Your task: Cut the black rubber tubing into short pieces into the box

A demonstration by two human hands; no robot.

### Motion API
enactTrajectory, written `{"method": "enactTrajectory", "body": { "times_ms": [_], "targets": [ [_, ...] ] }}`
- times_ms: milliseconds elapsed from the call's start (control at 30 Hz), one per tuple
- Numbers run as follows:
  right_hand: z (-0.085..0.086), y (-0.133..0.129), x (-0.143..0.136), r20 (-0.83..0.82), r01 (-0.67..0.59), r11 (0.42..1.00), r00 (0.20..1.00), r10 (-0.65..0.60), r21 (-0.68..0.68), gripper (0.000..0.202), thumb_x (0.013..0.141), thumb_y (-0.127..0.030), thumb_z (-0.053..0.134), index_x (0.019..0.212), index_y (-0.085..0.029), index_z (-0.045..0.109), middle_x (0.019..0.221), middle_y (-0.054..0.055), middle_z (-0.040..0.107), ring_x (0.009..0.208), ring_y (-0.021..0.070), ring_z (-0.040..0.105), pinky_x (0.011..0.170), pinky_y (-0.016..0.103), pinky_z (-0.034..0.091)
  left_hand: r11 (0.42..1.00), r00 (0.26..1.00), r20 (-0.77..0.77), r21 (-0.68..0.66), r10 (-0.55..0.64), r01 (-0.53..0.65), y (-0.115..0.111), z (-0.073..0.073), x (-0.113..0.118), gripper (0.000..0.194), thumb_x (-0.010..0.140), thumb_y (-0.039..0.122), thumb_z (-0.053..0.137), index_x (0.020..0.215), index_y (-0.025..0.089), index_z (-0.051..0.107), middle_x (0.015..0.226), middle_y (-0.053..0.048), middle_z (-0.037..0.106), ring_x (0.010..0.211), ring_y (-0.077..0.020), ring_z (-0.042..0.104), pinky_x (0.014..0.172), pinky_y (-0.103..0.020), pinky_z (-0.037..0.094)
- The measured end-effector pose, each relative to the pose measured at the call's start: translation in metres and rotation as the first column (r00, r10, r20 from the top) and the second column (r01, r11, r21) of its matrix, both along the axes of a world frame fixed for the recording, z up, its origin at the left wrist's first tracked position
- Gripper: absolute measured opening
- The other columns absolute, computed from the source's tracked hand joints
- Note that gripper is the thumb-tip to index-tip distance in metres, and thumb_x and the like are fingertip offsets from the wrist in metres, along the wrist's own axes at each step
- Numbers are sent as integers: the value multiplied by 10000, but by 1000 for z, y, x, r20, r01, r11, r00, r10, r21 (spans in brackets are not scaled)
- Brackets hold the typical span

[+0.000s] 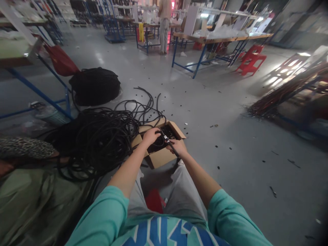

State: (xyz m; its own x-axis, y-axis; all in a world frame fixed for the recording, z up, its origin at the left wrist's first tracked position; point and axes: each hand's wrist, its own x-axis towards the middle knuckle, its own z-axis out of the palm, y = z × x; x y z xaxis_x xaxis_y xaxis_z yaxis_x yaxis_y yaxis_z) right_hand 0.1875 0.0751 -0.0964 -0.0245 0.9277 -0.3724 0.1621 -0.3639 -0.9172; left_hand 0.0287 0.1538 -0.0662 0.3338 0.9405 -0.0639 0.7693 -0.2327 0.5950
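Note:
An open cardboard box stands in front of my knees, with small black pieces inside. Over its left side, my left hand is closed on a black cable, which runs toward the right hand. My right hand grips a dark, stick-like tool with a pale, shiny upper end at the cable; its exact kind is too small to make out. Left of the box, a big tangled heap of black cables spreads over the floor, some strands reaching the box.
Behind the heap lies a black coil. A person's patterned sleeve is close at my left. Black scraps dot the grey floor. Farther off are a worktable, a red stool, a standing person and a wire bundle at right.

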Motion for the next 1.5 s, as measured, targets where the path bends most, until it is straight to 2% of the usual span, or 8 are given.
{"method": "enactTrajectory", "body": {
  "times_ms": [167, 333, 567, 700, 933, 1200, 1400, 1500],
  "targets": [
    [-3, 3, 2, -33, 59, 998, 998, -59, 0, 343, 543, -189, 579, 882, -141, 593, 408, -86, 395, 350, 56, 352, 340, 178, 250, 999, 997, 72, 25, 43, -45, 4, -2, -3, 317, 709, 202, 549, 1018, 204, 617, 1087, -50, 631, 1030, -202, 550, 899, -316, 403],
    [2, 8, 4, -99, 73, 997, 992, -74, -13, 383, 566, -210, 597, 942, -150, 550, 473, -74, 450, 384, 55, 404, 371, 174, 303, 998, 950, 308, 9, 60, -66, 4, -10, -5, 362, 681, 96, 500, 1022, 153, 607, 1090, -80, 625, 1010, -175, 559, 918, -316, 405],
    [8, -18, 6, -256, 20, 996, 966, -44, -92, 539, 642, -422, 621, 1085, -146, 482, 575, -19, 547, 452, 101, 515, 411, 208, 386, 951, 764, 577, -262, 288, -161, -19, -11, -14, 335, 684, 204, 545, 1010, 133, 574, 830, -50, 644, 534, -80, 538, 523, -223, 440],
    [8, -49, 4, -245, -26, 997, 970, 7, -73, 569, 646, -478, 635, 1092, -152, 497, 608, -12, 558, 489, 101, 530, 459, 219, 406, 949, 691, 654, -256, 309, -183, -37, -4, -18, 279, 631, 220, 596, 898, 139, 584, 787, -30, 628, 567, -84, 529, 526, -220, 426],
    [11, -102, -4, -232, -3, 1000, 973, -2, -21, 636, 634, -475, 638, 1143, -124, 490, 666, 2, 542, 579, 114, 533, 559, 250, 430, 939, 604, 722, -301, 339, -167, -75, 17, -28, 284, 634, 268, 597, 879, 126, 578, 716, -14, 606, 546, -78, 512, 513, -218, 404],
    [5, -142, -5, -185, 13, 996, 982, -30, -90, 541, 641, -478, 637, 1067, -165, 523, 635, 0, 546, 530, 123, 529, 518, 250, 428, 895, 516, 733, -326, 443, -305, -103, 25, -69, 291, 573, 283, 645, 807, 122, 585, 589, 28, 545, 475, -56, 450, 458, -199, 339],
    [13, -156, -17, -212, -20, 997, 977, 4, -71, 495, 698, -473, 595, 1085, -176, 513, 628, 7, 566, 529, 142, 538, 504, 267, 427, 884, 428, 774, -424, 467, -197, -127, 28, -76, 290, 543, 209, 642, 809, 110, 583, 551, 29, 545, 487, -72, 482, 469, -209, 355],
    [17, -161, -22, -154, -70, 998, 986, 70, 3, 483, 704, -460, 592, 1096, -185, 524, 653, 10, 569, 571, 148, 541, 536, 270, 432, 884, 446, 766, -436, 464, -171, -136, 31, -73, 285, 524, 180, 657, 788, 106, 583, 584, 18, 570, 501, -74, 500, 484, -212, 377]
  ]
}}
